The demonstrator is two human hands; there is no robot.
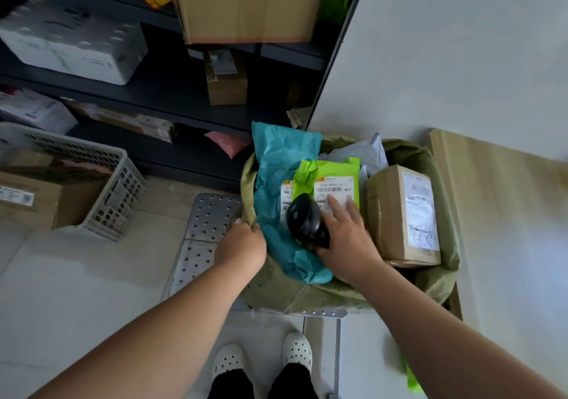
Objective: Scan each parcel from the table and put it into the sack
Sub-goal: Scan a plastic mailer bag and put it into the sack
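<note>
A dark shelving unit (159, 97) fills the space beyond and to the left of both hands, loaded with a large cardboard carton (246, 5), a white foam box (70, 42) and smaller packages. Directly in front of the hands an olive-green sack (307, 294) stands open on the floor, its mouth spread wide. Right of the right hand, a flat sheet of cardboard (491, 189) leans along the white wall. Far left of the left hand sits a grey plastic basket (123, 189) holding a brown carton.

Inside the sack, a teal parcel (276, 165) lies between the two hands and reaches beyond them. A brown boxed parcel (396, 214) with a white label stands just right of the right hand. A bright green parcel (335, 171) lies on top of the teal one, just beyond the right hand's fingertips, label up.

The right hand (347, 235) grips a black scanner (304, 217) on its thumb side, while its straight fingers rest on the green parcel's label. The left hand (242, 245) is curled round the sack's left rim, gripping the fabric.
</note>
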